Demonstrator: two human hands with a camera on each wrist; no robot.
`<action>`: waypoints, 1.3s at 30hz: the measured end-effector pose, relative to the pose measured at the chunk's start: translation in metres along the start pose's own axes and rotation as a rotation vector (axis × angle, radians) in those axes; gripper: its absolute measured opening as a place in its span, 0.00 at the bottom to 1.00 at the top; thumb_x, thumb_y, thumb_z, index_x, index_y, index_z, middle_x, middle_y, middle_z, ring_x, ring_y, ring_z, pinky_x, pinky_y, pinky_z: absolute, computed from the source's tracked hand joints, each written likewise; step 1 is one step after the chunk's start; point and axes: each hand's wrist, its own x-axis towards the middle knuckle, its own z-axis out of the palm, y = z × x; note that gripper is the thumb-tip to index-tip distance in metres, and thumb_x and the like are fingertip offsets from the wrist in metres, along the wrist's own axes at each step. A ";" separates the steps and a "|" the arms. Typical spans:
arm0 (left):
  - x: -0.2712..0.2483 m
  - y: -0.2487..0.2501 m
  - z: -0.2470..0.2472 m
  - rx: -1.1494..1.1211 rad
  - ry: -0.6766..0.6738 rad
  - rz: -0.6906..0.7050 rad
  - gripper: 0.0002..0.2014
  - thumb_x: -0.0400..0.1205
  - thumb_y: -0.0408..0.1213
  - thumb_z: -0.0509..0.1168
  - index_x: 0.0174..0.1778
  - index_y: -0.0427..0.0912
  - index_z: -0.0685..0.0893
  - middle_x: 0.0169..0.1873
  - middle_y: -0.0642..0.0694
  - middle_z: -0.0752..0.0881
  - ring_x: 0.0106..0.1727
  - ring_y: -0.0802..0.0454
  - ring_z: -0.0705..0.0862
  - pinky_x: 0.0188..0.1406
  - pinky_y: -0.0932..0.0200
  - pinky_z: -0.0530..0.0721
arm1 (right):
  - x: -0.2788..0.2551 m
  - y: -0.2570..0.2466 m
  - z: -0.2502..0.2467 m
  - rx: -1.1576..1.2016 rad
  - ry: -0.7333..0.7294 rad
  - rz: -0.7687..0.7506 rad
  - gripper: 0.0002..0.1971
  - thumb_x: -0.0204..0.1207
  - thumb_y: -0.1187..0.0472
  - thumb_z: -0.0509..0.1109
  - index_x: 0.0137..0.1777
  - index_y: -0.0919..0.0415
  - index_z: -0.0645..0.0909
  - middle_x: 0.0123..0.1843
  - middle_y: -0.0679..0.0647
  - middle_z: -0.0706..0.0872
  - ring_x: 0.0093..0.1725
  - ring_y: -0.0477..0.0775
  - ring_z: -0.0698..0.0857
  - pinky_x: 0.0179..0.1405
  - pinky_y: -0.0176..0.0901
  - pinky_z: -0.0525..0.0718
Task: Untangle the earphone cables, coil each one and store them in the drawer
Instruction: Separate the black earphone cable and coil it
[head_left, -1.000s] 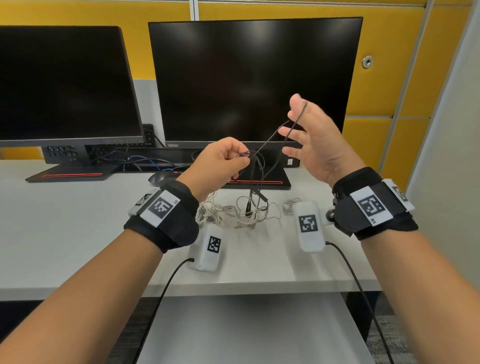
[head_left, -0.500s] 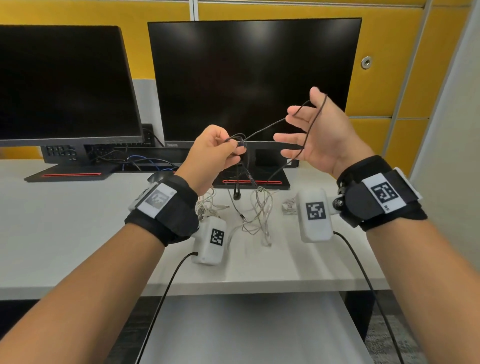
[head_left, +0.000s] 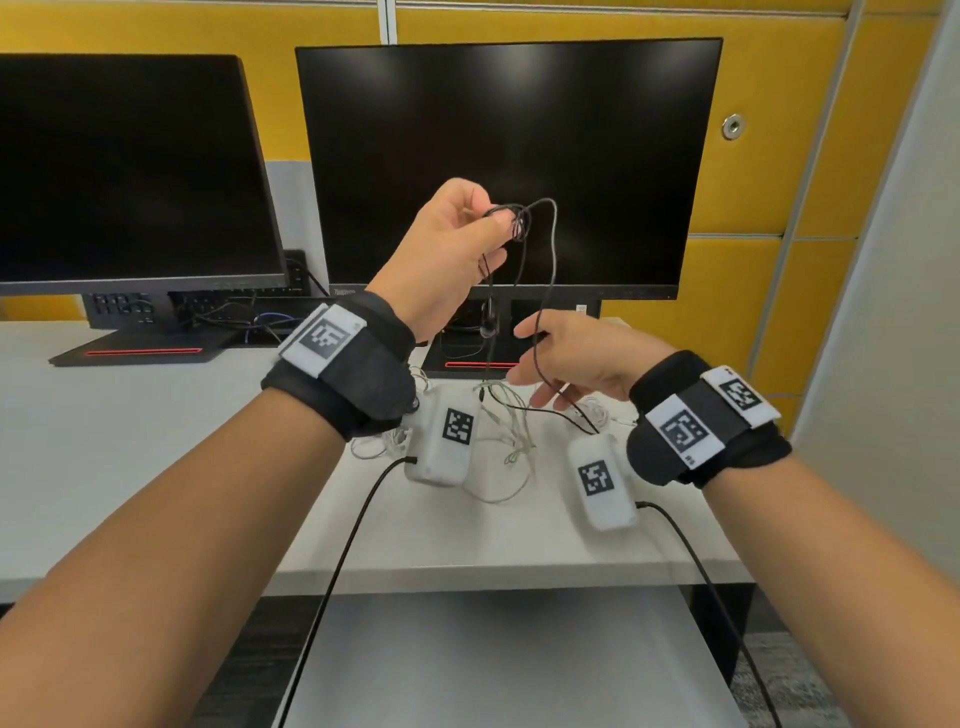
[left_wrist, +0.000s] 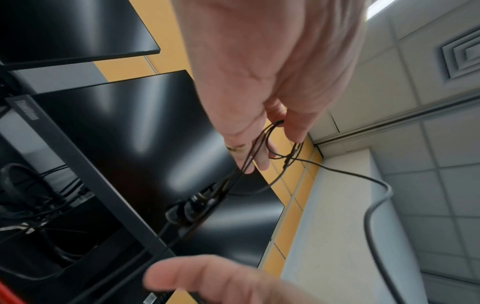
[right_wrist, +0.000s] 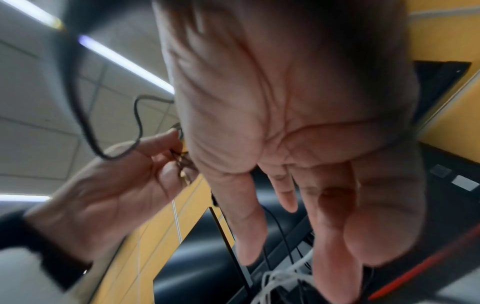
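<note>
Yellow wall panels back a white table (head_left: 130, 467) carrying two dark monitors (head_left: 509, 161), one at 10 o'clock and one straight ahead at 12.

My left hand (head_left: 447, 254) is raised in front of the 12 o'clock monitor, thumb and fingers (left_wrist: 296, 123) pinching a small bunch of loops in the black cable (head_left: 548, 270). From that pinch one strand arches up toward 1 o'clock, then drops in a long, nearly vertical run down toward 6. Other strands hang straight down from the same bunch, and a small dark piece dangles on them, just above the monitor base (head_left: 480, 366). So its long axis is vertical, bunched end up. It looks thin, matte and dark grey to black.

My right hand (head_left: 576, 358) sits lower, at 4 o'clock from the left, palm down with fingers spread and relaxed. The hanging strand passes down across them, but I cannot tell whether any finger is actually gripping it. Below the hand it trails on to the table.

On the table beneath both hands lies the white cable (head_left: 506, 436), a loose tangle of pale loops. Part of it is lifted in thin strands toward the black one.
</note>
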 end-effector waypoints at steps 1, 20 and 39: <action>0.002 0.004 0.000 0.000 -0.001 0.012 0.10 0.86 0.31 0.59 0.42 0.48 0.70 0.52 0.42 0.82 0.57 0.51 0.83 0.66 0.51 0.81 | 0.001 0.000 0.002 -0.040 -0.021 -0.007 0.24 0.75 0.62 0.76 0.68 0.54 0.73 0.54 0.56 0.88 0.43 0.54 0.92 0.42 0.46 0.90; 0.012 0.027 -0.040 -0.233 0.154 0.172 0.11 0.85 0.29 0.58 0.41 0.48 0.66 0.46 0.49 0.82 0.58 0.50 0.84 0.69 0.45 0.78 | 0.010 0.010 -0.012 -0.280 0.067 -0.039 0.24 0.74 0.47 0.76 0.67 0.54 0.79 0.65 0.53 0.83 0.62 0.57 0.81 0.64 0.56 0.82; 0.009 0.024 -0.009 0.066 -0.017 0.024 0.09 0.84 0.29 0.63 0.42 0.47 0.74 0.48 0.43 0.80 0.51 0.52 0.82 0.63 0.51 0.82 | -0.003 -0.025 -0.006 0.753 0.165 -0.283 0.22 0.87 0.47 0.56 0.70 0.61 0.76 0.56 0.57 0.89 0.55 0.55 0.89 0.60 0.52 0.83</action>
